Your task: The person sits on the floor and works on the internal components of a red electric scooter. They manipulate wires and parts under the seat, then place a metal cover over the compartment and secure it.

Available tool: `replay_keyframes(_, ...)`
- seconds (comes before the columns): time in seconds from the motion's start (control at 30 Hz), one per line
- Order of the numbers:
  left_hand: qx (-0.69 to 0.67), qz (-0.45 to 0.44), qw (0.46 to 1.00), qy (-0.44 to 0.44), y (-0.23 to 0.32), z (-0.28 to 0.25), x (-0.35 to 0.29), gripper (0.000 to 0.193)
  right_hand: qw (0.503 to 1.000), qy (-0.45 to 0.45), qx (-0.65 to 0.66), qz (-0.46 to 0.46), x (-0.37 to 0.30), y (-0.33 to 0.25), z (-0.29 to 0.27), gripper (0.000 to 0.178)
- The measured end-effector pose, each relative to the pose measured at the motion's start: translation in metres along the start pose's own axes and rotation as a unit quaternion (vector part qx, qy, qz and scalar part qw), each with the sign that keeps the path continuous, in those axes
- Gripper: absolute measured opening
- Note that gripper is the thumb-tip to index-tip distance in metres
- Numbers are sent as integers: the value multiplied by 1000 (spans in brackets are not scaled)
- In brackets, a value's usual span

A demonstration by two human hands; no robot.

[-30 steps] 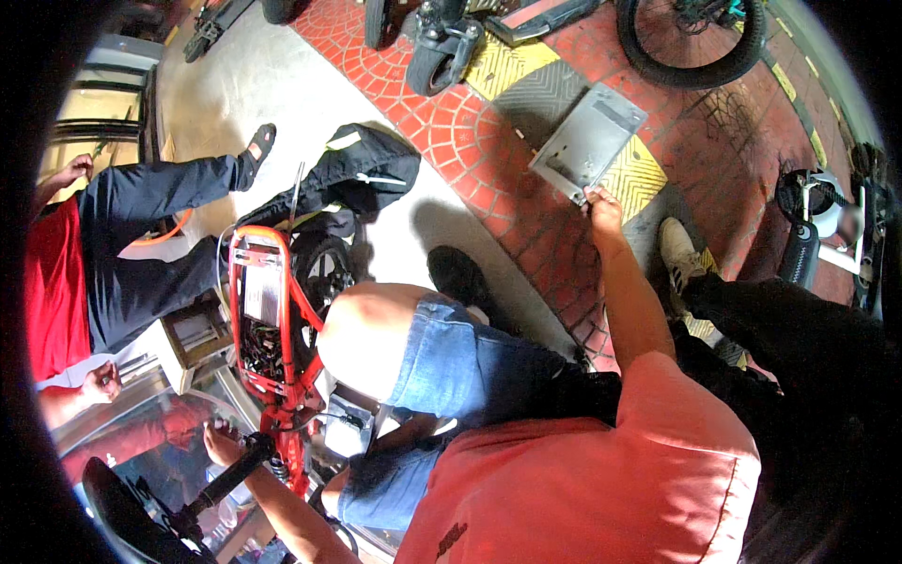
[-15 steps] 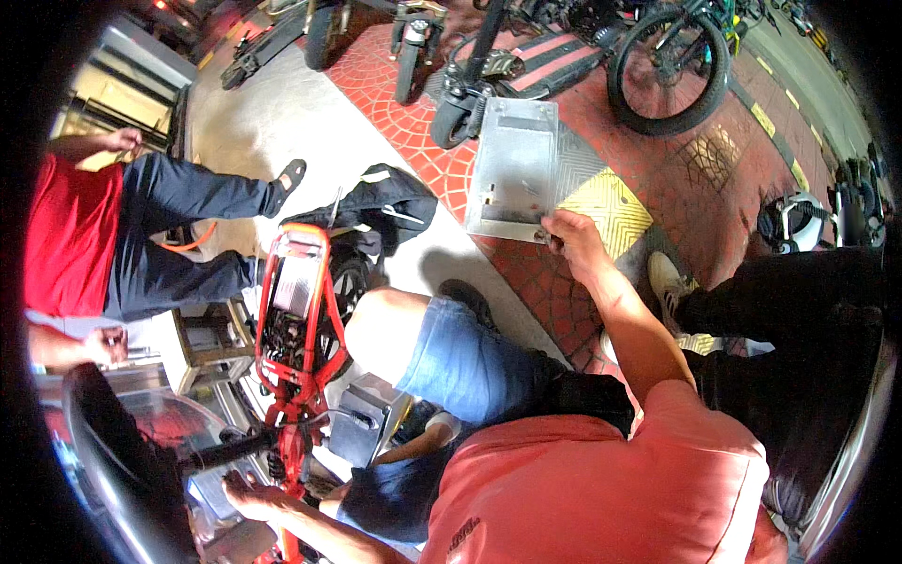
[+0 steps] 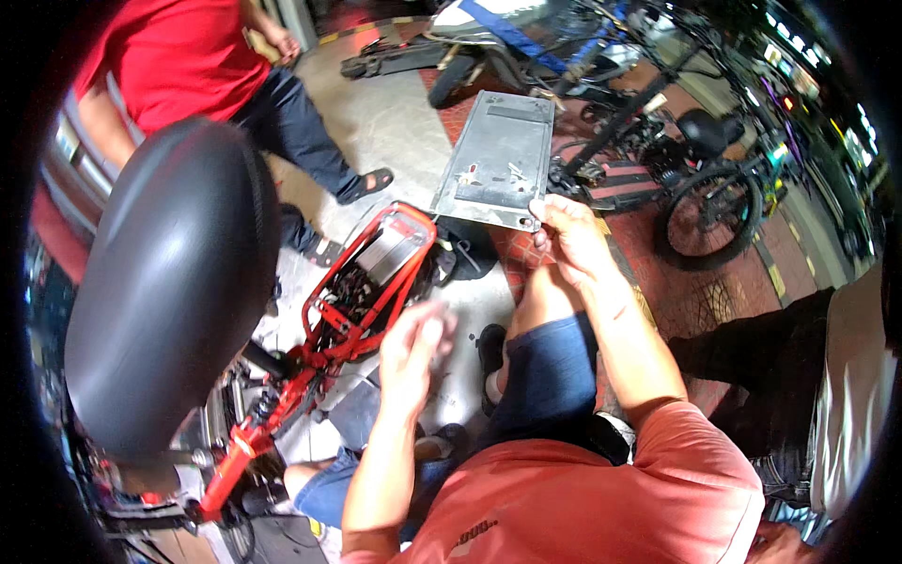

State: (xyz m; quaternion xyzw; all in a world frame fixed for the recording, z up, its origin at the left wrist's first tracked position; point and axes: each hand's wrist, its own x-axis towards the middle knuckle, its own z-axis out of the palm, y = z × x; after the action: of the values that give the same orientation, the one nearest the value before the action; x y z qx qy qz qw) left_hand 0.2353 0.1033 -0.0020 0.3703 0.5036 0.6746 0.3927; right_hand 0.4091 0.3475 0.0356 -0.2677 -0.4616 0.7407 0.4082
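My right hand (image 3: 569, 237) pinches a flat grey rectangular panel (image 3: 503, 146) by its near right corner, holding it up and tilted. The panel has small holes at its corners, a raised strip at the far end and a few scuffed or stained spots. My left hand (image 3: 413, 346) is raised in front of me, beside the red frame; its fingers are smeared by motion. A red tubular bike frame (image 3: 324, 310) stands left of it, with a silvery block and dark parts inside its rear loop. A large black padded seat (image 3: 174, 291) rises over the frame's near end.
A person in a red shirt (image 3: 178, 61) stands at the far left beyond the seat. Several scooters and a bicycle (image 3: 712, 218) are parked on red paving to the right. Someone in dark trousers (image 3: 766, 352) stands close on my right. A dark grey box (image 3: 357, 414) sits by the frame.
My left hand has come up from beside the bike frame toward the middle. My view has shifted, with the seat now large at left. The panel stays in my right hand, tilted differently.
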Motion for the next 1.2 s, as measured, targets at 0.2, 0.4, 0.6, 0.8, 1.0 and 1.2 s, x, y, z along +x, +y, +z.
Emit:
replay_keyframes(0.2, -212, -81, 973, 37, -1, 3, 52, 38, 993, -85, 71, 41, -35, 75, 69, 12)
replay_keyframes(0.4, -252, -53, 957, 131, -37, -21, 30, 28, 986, -118, -64, 102, -62, 125, 83, 22)
replay_keyframes(0.6, -278, -80, 947, 138, -69, -33, 5, 30, 874, -88, -472, -71, -47, 94, 71, 26)
replay_keyframes(0.8, -348, -74, 928, 107, -60, -12, 0, 37, 725, -177, -621, -237, -23, 57, 106, 17)
replay_keyframes(1.0, -322, -89, 937, 106, -60, -14, 0, 34, 647, -237, -680, -249, -15, 61, 112, 13)
replay_keyframes(1.2, -339, -92, 932, 93, -62, -23, -3, 33, 771, -305, -552, -87, -16, 47, 114, 14)
